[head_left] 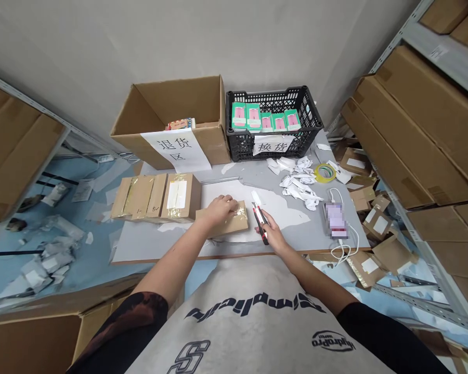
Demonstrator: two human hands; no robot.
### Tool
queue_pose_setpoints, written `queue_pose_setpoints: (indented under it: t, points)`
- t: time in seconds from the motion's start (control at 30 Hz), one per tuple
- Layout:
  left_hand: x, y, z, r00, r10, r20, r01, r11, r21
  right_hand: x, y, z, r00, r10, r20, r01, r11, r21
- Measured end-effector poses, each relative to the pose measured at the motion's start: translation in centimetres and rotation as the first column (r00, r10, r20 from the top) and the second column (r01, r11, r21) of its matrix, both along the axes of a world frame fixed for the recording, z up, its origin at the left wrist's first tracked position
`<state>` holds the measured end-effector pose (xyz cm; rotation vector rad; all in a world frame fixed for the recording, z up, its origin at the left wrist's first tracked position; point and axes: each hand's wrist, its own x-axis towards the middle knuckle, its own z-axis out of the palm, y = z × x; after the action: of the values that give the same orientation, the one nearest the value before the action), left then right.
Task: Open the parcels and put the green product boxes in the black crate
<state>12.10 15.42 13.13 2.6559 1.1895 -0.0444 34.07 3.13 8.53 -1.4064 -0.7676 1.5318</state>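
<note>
My left hand rests over the top of a small cardboard box, its fingers curled on the box near the far edge. Clear tape shines at that box's right end. In my right hand is a red and black box cutter, held just right of the box and apart from it, its tip pointing away from me. A white paper sheet lies under the box. Close by on the left stands a row of taped cardboard boxes, the nearest with a white label.
Behind stand an open carton with a paper sign and a black crate holding several green-and-pink packages. Crumpled paper, a yellow tape roll and a cabled phone lie right. Shelves with cartons flank the table.
</note>
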Motion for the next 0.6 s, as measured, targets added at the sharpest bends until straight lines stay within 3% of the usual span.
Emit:
queue_pose_setpoints:
  t: [0.1,0.23,0.4,0.6]
  points:
    - [0.8,0.2,0.4,0.984,-0.075,-0.161,0.068,0.997,-0.049,-1.3,0.8,-0.1,0.989,-0.084,0.118,0.07,0.99,0.118]
    - [2.1,-0.3,0.5,0.96,-0.061,-0.273,0.046,0.997,-0.06,-3.4,2.9,-1.2,0.95,-0.172,0.262,0.118,0.971,0.208]
    - [2.5,-0.6,-0.1,0.959,-0.046,-0.28,0.029,0.997,-0.066,-4.4,3.9,-3.0,0.923,-0.154,0.351,0.106,0.982,0.153]
    - [1.2,-1.3,-1.8,0.979,-0.002,-0.205,0.005,1.0,0.013,-4.3,3.4,-3.3,0.904,-0.138,0.404,0.044,0.971,0.234]
